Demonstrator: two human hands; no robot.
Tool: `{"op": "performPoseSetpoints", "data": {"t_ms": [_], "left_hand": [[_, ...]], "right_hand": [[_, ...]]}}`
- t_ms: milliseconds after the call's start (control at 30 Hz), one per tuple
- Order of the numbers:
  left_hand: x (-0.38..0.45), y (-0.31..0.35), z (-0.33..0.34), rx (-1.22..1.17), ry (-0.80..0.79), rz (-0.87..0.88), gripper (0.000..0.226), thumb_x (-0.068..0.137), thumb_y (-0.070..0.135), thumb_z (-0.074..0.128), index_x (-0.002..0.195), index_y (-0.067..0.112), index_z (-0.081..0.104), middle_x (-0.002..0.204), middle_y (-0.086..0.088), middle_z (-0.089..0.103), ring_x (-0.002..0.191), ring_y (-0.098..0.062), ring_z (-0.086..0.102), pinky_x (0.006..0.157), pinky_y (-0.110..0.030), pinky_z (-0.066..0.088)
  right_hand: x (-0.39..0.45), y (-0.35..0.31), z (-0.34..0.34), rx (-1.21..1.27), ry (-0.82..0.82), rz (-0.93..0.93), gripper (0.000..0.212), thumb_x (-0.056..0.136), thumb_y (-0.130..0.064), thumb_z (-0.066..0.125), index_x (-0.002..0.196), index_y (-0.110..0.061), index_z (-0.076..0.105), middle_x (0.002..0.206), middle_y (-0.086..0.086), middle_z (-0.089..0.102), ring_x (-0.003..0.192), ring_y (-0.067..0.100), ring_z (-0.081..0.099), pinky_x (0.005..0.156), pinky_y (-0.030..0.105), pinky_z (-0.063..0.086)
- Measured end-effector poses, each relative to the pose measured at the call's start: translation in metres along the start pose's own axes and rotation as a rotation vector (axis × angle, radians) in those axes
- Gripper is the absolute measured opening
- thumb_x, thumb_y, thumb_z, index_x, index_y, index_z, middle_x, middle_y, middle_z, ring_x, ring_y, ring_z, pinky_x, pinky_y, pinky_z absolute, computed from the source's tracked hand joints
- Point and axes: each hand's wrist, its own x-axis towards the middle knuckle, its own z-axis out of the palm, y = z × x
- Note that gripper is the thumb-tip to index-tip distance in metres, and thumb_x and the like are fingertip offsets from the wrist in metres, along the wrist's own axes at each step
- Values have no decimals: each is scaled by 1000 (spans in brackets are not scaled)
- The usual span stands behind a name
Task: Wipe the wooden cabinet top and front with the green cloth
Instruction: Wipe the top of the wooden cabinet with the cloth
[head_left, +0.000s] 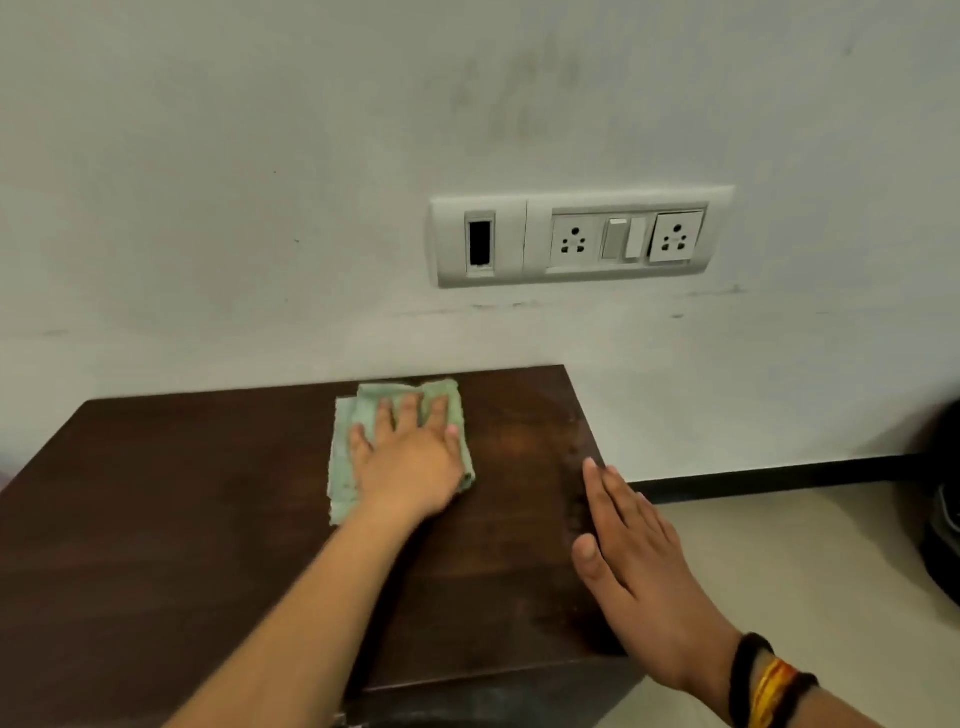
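My left hand (410, 457) flat on green cloth (400, 447), cabinet top (182, 519) 12 o'clock; right hand (631, 566) open, empty; front unwiped, I'd judge.

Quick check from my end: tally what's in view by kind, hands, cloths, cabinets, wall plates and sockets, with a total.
Hands: 2, left hand flat on the cloth, right hand open at the cabinet's right edge
Green cloth: 1
Wooden cabinet: 1
Wall plate: 1
Sockets: 2, and
Total: 7
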Motion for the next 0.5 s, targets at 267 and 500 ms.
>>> {"op": "performPoseSetpoints", "data": {"t_ms": [267,500], "left_hand": [[59,70,-4,11,-116,383,55,105,48,11,158,36,8,168,10,2,155,-18,1,122,-54,0],[-77,74,16,46,-33,586,64,102,48,22,158,34,-3,168,10,-8,154,-20,-11,123,-51,-6]], "right_hand": [[0,-2,1,60,31,-9,101,66,-91,-20,150,-35,-25,159,-21,-23,144,-10,-23,115,15,-14],[3,4,4,174,41,8,94,72,-88,-15,151,-36,-20,161,-19,-23,139,-17,-28,111,10,-16]]}}
